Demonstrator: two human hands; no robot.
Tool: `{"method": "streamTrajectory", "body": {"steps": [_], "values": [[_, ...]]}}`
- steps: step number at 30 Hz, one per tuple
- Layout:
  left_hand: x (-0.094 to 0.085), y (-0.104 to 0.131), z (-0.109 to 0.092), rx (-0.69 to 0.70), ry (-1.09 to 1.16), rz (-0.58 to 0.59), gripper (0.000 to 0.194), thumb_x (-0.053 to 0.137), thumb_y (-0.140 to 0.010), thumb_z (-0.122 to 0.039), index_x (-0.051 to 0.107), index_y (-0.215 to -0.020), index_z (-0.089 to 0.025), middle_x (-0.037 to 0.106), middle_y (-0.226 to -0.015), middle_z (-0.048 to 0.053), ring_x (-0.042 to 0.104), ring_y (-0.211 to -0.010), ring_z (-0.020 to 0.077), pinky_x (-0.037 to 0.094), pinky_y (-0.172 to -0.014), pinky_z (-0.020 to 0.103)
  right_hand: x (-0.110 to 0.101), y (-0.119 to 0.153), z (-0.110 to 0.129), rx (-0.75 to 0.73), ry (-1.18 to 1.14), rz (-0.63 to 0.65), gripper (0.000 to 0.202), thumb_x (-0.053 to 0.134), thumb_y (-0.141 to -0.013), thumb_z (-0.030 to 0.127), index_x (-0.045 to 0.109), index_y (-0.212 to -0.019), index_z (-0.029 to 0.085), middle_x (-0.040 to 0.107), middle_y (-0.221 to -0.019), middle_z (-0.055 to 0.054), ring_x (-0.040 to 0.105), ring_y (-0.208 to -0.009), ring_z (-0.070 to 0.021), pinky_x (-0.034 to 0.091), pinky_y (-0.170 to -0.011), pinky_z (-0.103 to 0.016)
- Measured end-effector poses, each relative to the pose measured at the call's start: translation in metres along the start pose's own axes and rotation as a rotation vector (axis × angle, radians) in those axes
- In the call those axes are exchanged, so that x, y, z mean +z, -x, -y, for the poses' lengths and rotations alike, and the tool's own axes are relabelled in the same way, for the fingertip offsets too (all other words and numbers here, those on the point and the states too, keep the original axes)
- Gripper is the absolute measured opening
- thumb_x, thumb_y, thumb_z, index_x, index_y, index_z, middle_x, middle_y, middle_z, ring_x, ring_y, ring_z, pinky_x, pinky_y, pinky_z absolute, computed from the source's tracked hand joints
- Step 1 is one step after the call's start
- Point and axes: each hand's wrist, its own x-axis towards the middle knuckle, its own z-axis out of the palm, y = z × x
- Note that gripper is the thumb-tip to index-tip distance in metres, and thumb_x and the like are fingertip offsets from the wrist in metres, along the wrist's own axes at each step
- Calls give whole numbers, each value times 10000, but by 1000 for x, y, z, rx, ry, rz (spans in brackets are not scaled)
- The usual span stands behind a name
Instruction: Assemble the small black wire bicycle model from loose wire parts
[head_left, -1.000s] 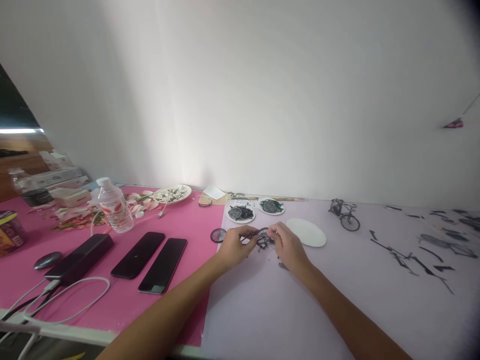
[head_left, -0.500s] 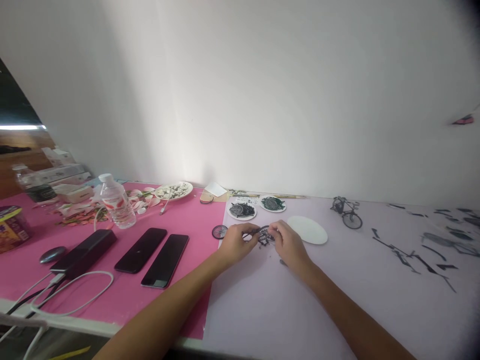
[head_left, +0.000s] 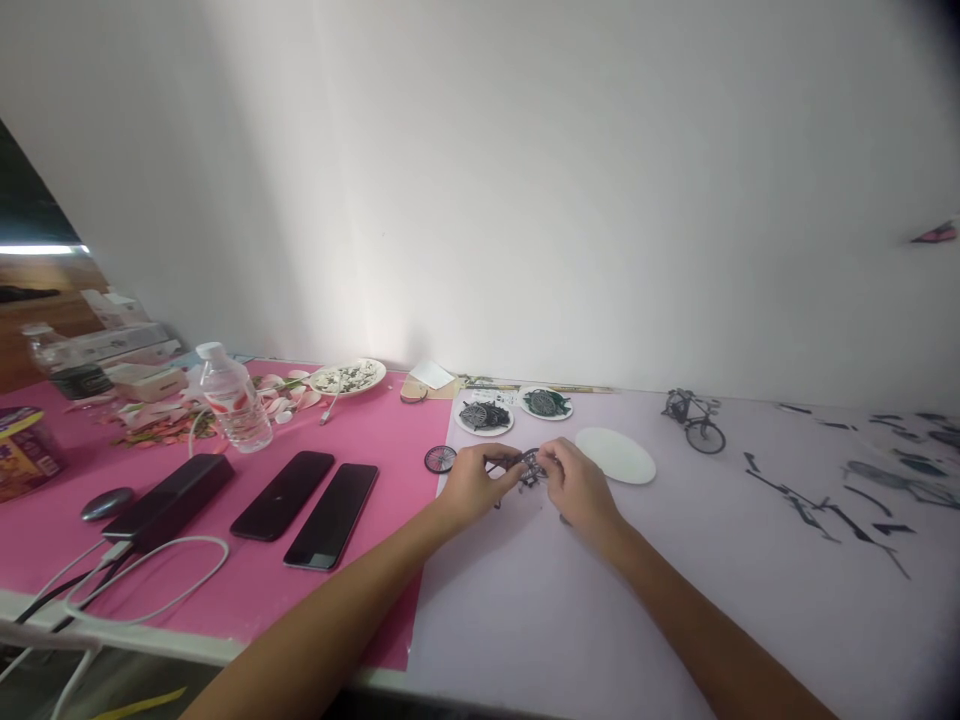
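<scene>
Between both hands, just above the pale sheet, is a partly built black model bicycle [head_left: 531,468] with a spoked wheel. My left hand [head_left: 474,487] pinches its left part between thumb and fingers. On the other side, the fingers of my right hand [head_left: 581,487] close on the part near the wheel. The fingers cover much of the model. A loose spoked wheel [head_left: 439,459] lies left of my left hand. Beyond the hands are a plate [head_left: 484,432] of black parts and another plate [head_left: 564,412] with dark green parts. A white oval plate [head_left: 619,456] lies behind my right hand.
A standing model bicycle [head_left: 694,422] and flat black parts [head_left: 806,510] are on the right. Two phones [head_left: 331,517], a black power strip [head_left: 169,507] with cables and a water bottle [head_left: 234,400] occupy the pink side. A wall [head_left: 570,200] rises behind the table.
The hands stay nearly in place on the model bicycle, with the fingers shifting slightly. A thin dark piece now shows below my left hand. The view has moved a little.
</scene>
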Motion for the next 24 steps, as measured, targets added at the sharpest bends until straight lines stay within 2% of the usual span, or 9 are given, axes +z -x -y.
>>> {"method": "streamTrajectory", "body": {"steps": [12,17,24], "values": [[0,-4,4,-106,136,-26,268,759,-826,-407,795,-951,-174,781,-952,92,710,-870,210,551,-804,299,-3,0,8,-16,-42,14,180,462,-1012,292,574,-883,236,665,-891,-37,607,-775,-196,435,-677,-298],[0,-9,11,-197,254,-59,331,806,-778,-428,776,-948,-145,766,-914,93,695,-825,196,536,-730,271,-6,0,15,3,-125,38,203,475,-1023,366,603,-928,239,670,-914,-47,622,-801,-203,467,-690,-306],[-1,-13,18,-261,425,-78,362,842,-733,-424,763,-934,-133,758,-884,86,688,-816,186,526,-738,272,-3,0,16,77,-234,-18,277,447,-1031,439,606,-944,229,678,-920,-62,635,-846,-219,485,-744,-319]]}}
